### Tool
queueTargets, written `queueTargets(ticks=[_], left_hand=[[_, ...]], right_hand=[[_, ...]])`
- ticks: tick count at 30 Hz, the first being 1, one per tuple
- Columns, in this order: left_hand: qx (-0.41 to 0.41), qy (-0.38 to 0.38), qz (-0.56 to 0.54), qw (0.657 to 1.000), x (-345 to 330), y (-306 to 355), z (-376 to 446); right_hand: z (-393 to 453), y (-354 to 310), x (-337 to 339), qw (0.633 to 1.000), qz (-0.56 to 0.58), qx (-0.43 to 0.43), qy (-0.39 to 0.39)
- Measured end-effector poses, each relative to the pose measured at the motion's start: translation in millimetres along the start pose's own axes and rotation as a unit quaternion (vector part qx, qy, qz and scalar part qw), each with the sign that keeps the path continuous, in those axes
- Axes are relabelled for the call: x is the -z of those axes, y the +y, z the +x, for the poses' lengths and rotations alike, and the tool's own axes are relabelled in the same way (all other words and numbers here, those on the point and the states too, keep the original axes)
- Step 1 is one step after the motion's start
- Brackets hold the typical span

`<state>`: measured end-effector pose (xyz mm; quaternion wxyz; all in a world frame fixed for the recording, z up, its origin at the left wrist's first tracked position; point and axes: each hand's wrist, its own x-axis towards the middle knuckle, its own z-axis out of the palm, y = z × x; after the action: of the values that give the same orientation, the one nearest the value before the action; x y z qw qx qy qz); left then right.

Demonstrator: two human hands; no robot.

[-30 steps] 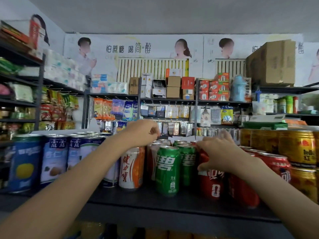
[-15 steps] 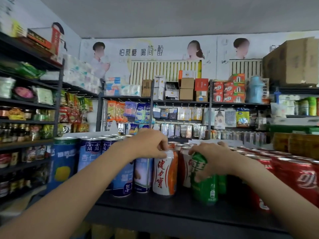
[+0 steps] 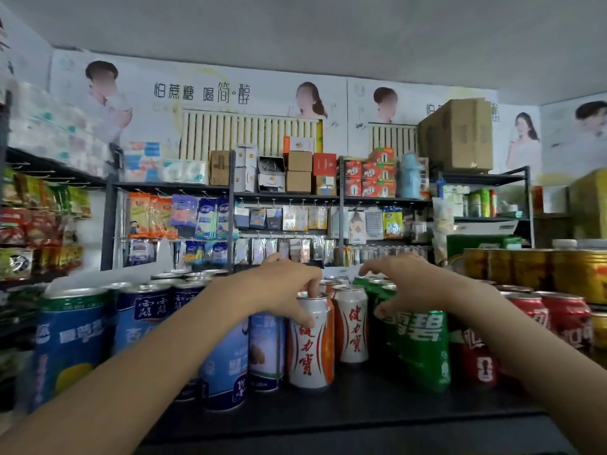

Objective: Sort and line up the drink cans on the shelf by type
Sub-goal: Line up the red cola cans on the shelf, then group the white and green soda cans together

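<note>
Left hand [image 3: 282, 284] atop white-orange can [image 3: 310, 343].

Wall poster [image 3: 202, 93] — "怕蔗糖 喝简·醇"; orange-white can [image 3: 310, 349] — "健力寶".

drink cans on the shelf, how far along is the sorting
Mostly grouped already: blue cans at left, red cans at right, gold cans behind. In hand: the left hand grips the front white-and-orange can, and the right hand holds a green can. Left: straightening these middle rows.
</note>
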<state>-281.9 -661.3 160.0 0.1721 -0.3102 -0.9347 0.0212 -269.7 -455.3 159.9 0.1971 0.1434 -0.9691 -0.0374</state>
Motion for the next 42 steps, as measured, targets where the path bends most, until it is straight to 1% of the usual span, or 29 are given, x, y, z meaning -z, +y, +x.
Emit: queueTargets(ticks=[2,5,10,15,18,22,23,24,26,27,28,29,32,34,36,39,42], left_hand=[[-0.004,-0.014,-0.018,1.0,-1.2,-0.3,0.1],[-0.016,-0.02,-0.026,0.999,-4.6,-3.1,3.2],[-0.02,-0.024,-0.011,0.999,-5.6,-6.6,15.8],[-0.02,-0.018,-0.087,0.996,-5.8,-7.5,19.6],[-0.026,-0.014,-0.084,0.996,-11.5,-6.2,29.0],[-0.041,-0.016,-0.087,0.995,-11.9,-4.2,38.1],[-0.037,-0.019,-0.097,0.994,-8.1,-5.6,37.2],[-0.033,-0.011,-0.108,0.994,-2.6,-7.9,34.8],[-0.019,0.039,-0.144,0.989,10.0,-15.4,27.1],[-0.002,0.063,-0.161,0.985,14.8,-20.5,22.9],[0.017,0.072,-0.163,0.984,18.4,-25.9,19.2],[0.034,0.066,-0.148,0.986,21.1,-30.4,16.0],[0.068,-0.007,-0.071,0.995,20.4,-37.7,8.0],[0.082,-0.021,-0.041,0.996,18.7,-42.7,2.5],[0.087,-0.012,-0.04,0.995,17.0,-50.0,-2.0],[0.081,-0.011,-0.072,0.994,15.4,-56.0,-7.2],[0.072,-0.019,-0.094,0.993,16.1,-57.0,-8.7]], right_hand=[[20.6,-6.2,-3.2,0.999,0.041,0.013,-0.03],[47.5,-10.0,-19.9,0.997,0.04,0.008,-0.068],[61.3,-0.2,-27.7,0.996,0.057,-0.017,-0.07],[65.7,10.3,-27.5,0.996,0.037,-0.02,-0.076],[67.9,14.4,-16.2,0.996,0.045,0.008,-0.074],[63.2,13.6,7.7,0.991,0.12,0.054,-0.003],[59.6,11.9,10.3,0.988,0.138,0.063,0.001],[55.2,9.3,11.5,0.985,0.152,0.079,-0.01],[46.5,1.4,6.6,0.976,0.169,0.116,-0.073],[42.7,-4.7,0.9,0.974,0.161,0.126,-0.099],[39.3,-10.8,-5.4,0.974,0.15,0.13,-0.109],[38.0,-15.7,-11.6,0.976,0.143,0.129,-0.103],[35.8,-17.8,-17.7,0.979,0.148,0.126,-0.062],[32.1,-10.0,-12.9,0.983,0.123,0.113,-0.07],[27.4,-0.8,-8.7,0.988,0.092,0.092,-0.084],[19.8,5.3,-3.0,0.992,0.053,0.069,-0.094],[25.4,0.0,8.8,0.994,0.048,0.083,-0.06]])
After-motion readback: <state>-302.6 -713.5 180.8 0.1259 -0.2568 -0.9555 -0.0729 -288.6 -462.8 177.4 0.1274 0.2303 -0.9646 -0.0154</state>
